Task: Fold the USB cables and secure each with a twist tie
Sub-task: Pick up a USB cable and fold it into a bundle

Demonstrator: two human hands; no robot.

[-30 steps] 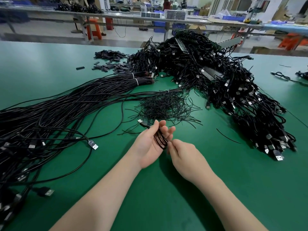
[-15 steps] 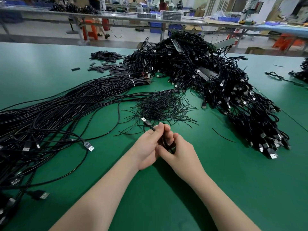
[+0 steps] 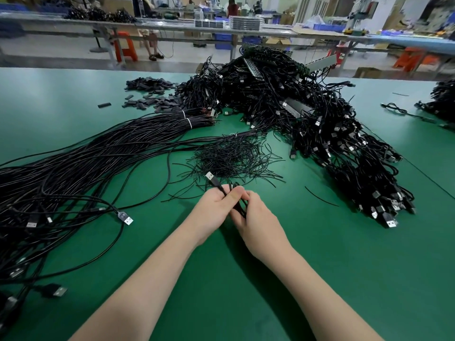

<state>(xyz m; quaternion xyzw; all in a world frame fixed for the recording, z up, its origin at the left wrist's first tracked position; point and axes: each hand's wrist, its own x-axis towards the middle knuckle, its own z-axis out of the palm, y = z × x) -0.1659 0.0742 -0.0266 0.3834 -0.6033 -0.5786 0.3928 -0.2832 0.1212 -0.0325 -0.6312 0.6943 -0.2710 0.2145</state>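
- I judged the step in hand to be tying: the folded USB cable (image 3: 237,203) sat pinched between both hands, above the green counter (image 3: 344,267) and just in front of the loose twist ties (image 3: 234,158).
- To do it well, I reckoned the coil had to be held tight at its middle, the tie wrapped snugly and twisted close against the loops, so that none slipped free.
- My left hand (image 3: 211,210) was curled round the bundle, thumb pressing on top; the USB plug (image 3: 210,176) stuck out beyond its fingers, pointing away from me.
- My right hand (image 3: 258,217) was closed against the coil from the other side, fingertips meeting the left thumb. Whether it held a tie I could not tell.
- Both forearms converged at mid-counter, wrists low.
- Unfolded cables (image 3: 73,180) lay to the left; the finished heap (image 3: 307,119) lay beyond and to the right.
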